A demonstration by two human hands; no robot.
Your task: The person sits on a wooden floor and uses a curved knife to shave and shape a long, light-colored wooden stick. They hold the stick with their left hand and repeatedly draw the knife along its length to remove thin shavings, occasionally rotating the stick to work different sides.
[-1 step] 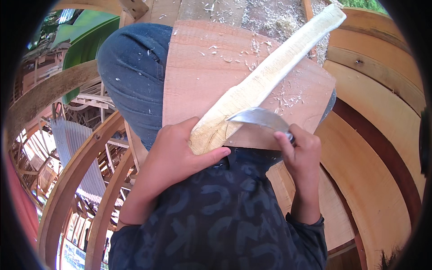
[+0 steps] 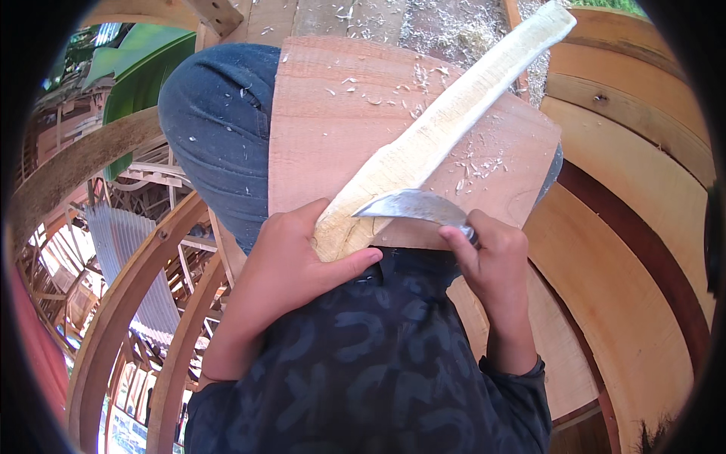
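Observation:
A long pale piece of carved wood (image 2: 439, 130) lies slantwise over my lap, its thicker end near me and its narrower end reaching to the far right. My left hand (image 2: 293, 261) is wrapped round the near end, thumb pressed along its right side. In my right hand (image 2: 495, 253) is a knife with a curved metal blade (image 2: 412, 204); my fingers hide most of its handle. The blade lies across the thick part of the wood, its tip just right of my left hand. Beneath the wood, a flat reddish board (image 2: 325, 129) rests on my legs.
Wood shavings (image 2: 480, 163) are scattered over the board, with a denser heap (image 2: 469, 38) on the planks beyond. Curved wooden planks (image 2: 620, 280) rise on my right. Wooden ribs (image 2: 125, 303) and a corrugated sheet (image 2: 125, 250) stand on the left, near a green leaf (image 2: 151, 68).
My right hand and the knife have moved left and slightly toward me, bringing the blade further across the wood. My left hand keeps its grip on the near end.

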